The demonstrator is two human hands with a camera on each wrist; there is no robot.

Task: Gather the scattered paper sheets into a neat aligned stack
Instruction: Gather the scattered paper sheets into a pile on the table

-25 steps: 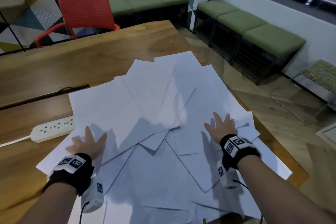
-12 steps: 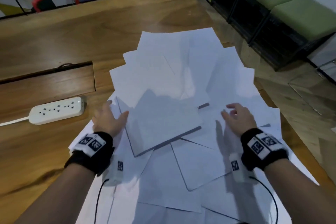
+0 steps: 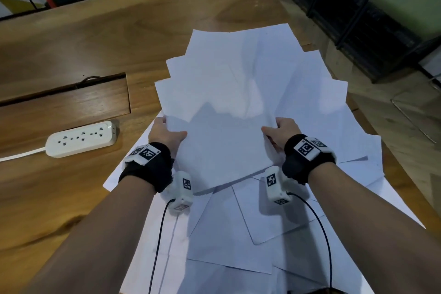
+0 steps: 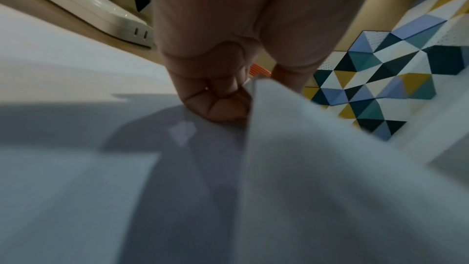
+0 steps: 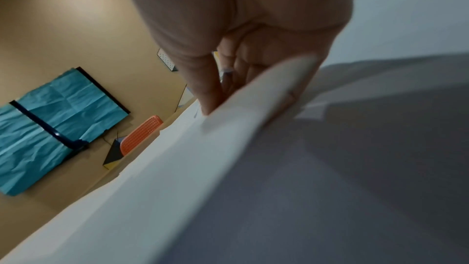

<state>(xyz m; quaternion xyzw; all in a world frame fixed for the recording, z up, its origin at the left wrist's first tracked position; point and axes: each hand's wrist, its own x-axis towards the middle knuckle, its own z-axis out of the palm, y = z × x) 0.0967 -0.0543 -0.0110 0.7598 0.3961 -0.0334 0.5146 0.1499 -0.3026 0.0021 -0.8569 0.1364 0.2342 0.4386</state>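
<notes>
Paper sheets (image 3: 229, 107) are gripped unevenly at both sides by left hand (image 3: 164, 133) and right hand (image 3: 281, 133); loose ones could slide off the worktop (image 3: 71, 43) edge

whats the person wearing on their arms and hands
Bare hands and forearms, no sleeves. Each wrist has a black strap: left wrist strap, right wrist strap. Each carries white blocks printed with black square-code markers, and a thin black cable trails from each lower block.

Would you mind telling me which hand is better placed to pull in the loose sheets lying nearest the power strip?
Probably the left hand: it grips the gathered bundle on the power strip side; the right hand holds the opposite edge.
</notes>
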